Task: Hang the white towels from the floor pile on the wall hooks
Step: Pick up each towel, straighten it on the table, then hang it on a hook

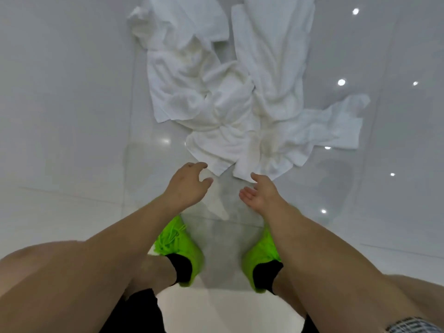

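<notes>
A: Towel status?

B: White towel pile (230,97) is seen crumpled on the glossy floor (60,116), spread out just beyond both hands. Nothing is lifted.

A: Hands?

B: Left hand (186,185) is held palm-down, fingers spread and curled, nothing gripped; its fingertips are just beside the nearest towel corner. Right hand (258,194) is held open, palm turned up and inward, nothing gripped, just short of the pile's near edge.

A: Below the hands?

B: Green shoes (182,248) are seen under the forearms.
</notes>
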